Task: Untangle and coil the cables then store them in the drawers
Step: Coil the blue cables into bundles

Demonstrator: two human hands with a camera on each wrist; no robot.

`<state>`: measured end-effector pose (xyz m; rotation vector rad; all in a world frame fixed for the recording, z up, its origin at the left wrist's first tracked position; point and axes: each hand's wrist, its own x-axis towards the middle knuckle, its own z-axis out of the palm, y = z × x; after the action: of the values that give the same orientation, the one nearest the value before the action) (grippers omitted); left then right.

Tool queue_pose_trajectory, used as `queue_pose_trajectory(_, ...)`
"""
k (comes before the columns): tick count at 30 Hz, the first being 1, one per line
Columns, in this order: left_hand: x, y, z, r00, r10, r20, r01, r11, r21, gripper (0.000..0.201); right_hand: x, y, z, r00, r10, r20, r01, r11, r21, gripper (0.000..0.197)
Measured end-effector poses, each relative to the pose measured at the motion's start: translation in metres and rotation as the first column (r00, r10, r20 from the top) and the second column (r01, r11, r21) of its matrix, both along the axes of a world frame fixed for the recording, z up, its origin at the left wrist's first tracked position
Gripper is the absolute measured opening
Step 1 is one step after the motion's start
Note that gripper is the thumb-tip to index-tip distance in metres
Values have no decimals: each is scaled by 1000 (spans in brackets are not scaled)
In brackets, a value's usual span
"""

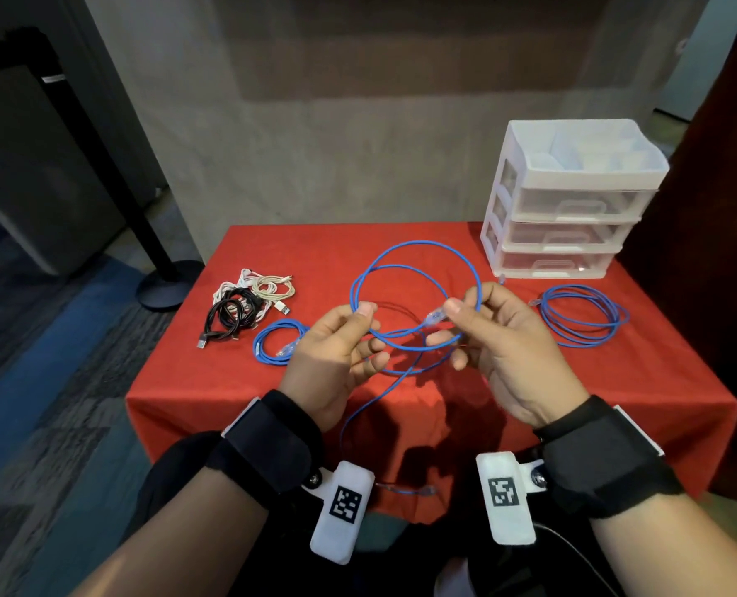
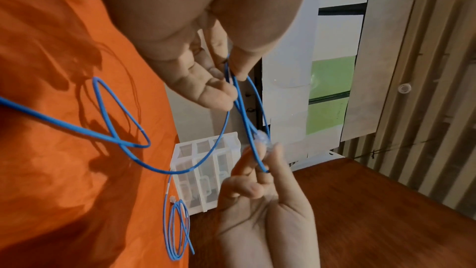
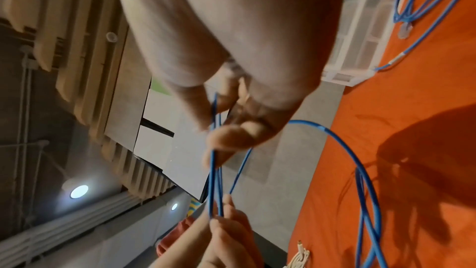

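Note:
A long blue network cable [image 1: 418,244] forms two loops in the air above the red table [image 1: 272,394]. My left hand [image 1: 336,355] pinches the loops' left side between thumb and forefinger [image 2: 219,97]. My right hand [image 1: 500,338] pinches the right side together with the cable's clear plug [image 1: 435,314], which shows by the fingertips [image 2: 265,142] in the left wrist view. The tail hangs over the table's front edge. In the right wrist view the blue strands [image 3: 213,180] run between both hands. A white three-drawer unit [image 1: 569,200] stands at the back right, drawers closed.
A coiled blue cable [image 1: 582,314] lies right of my hands, a smaller blue coil [image 1: 276,344] to the left. A tangle of black, white and beige cables [image 1: 246,305] sits at the far left. A black stand base [image 1: 166,282] is on the floor beyond.

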<state>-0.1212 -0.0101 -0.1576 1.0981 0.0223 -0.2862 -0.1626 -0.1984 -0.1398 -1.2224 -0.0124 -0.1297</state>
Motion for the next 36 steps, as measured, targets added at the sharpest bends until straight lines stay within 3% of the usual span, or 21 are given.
queue_pose_trajectory(2, -2, 1, 0, 999, -22, 37, 21, 1000, 14, 7, 5, -1, -3, 992, -130, -8, 129, 989, -73, 23)
queue_pose_trajectory(5, -3, 4, 1, 994, -62, 86, 57, 997, 61, 16, 7, -1, -7, 983, -185, -10, 182, 971, -156, 14)
queue_pose_trajectory(12, -3, 10, -2, 983, -96, 155, 59, 972, 228, 24, 1, -3, 4, 997, -76, 7, 74, 957, -279, 14)
queue_pose_trajectory(16, 1, 10, -4, 965, -151, 214, 71, 937, 342, 24, 4, -5, 18, 994, -11, 109, 61, 880, -470, 16)
queue_pose_trajectory(19, 3, 12, 0, 956, -233, 176, 159, 922, 354, 25, 10, -5, 25, 989, 64, 136, 24, 827, -561, 12)
queue_pose_trajectory(21, 7, 15, 3, 968, -225, 111, 185, 939, 291, 24, 13, -7, 25, 988, 8, 152, 65, 882, -466, 14)
queue_pose_trajectory(23, 14, 20, 3, 989, -142, 35, 132, 971, 198, 22, 13, -11, 26, 988, -75, 133, 104, 969, -226, 16)
queue_pose_trajectory(25, 21, 26, 1, 998, -35, -44, 40, 992, 117, 20, 11, -17, 26, 990, -101, 97, 104, 994, -22, 18)
queue_pose_trajectory(27, 26, 31, -3, 999, 12, -47, -5, 990, 138, 20, 9, -21, 22, 992, -88, 87, 92, 995, -42, 13)
queue_pose_trajectory(29, 25, 32, -6, 1000, 10, -8, -8, 979, 202, 20, 5, -23, 18, 996, -54, 71, 69, 970, -232, 17)
queue_pose_trajectory(31, 23, 30, -8, 1000, 3, 31, -11, 966, 258, 22, 3, -22, 16, 998, -31, 59, 48, 951, -306, 18)
queue_pose_trajectory(36, 19, 26, -14, 981, -22, 194, -58, 917, 394, 28, 1, -21, 26, 989, -126, 76, 129, 991, -33, 16)
